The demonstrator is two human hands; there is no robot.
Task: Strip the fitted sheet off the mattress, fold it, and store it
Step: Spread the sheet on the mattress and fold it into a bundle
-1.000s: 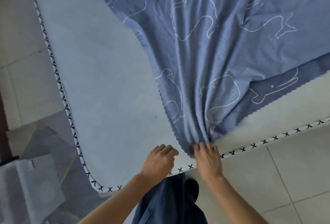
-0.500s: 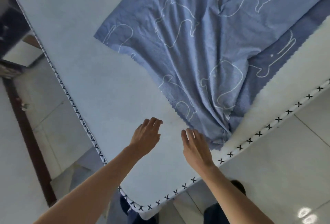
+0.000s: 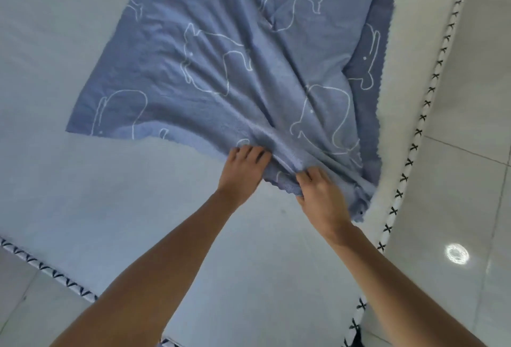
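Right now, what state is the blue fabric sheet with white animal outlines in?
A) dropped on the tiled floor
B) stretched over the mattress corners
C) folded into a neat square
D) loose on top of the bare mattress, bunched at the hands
D: the blue fabric sheet lies loose on the pale mattress, its folds converging where the left hand and right hand grip its edge.

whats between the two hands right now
A bunched fold of the blue sheet fills the gap between the left hand and the right hand, lying on the mattress. The head view shows it.
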